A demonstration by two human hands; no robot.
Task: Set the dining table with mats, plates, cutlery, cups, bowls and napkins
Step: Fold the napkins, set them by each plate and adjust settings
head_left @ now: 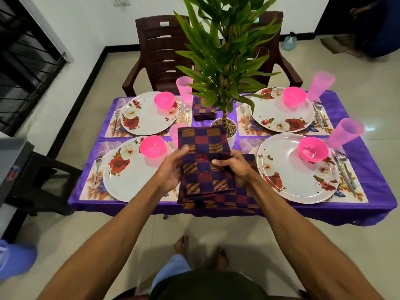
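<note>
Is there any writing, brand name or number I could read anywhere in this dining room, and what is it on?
Nothing here can be read.
White label on the left chair: too small and blurred to read.
Green sticker on the right chair: blurred.
Red-and-blue emblem on the grey object at the left edge: blurred.

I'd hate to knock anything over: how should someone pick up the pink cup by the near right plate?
I'd grip the pink cup round its wall, about halfway up, coming from the right table edge. It stands upright and widens toward the mouth, while the plate, pink bowl and spoons crowd its left and near sides.
</note>
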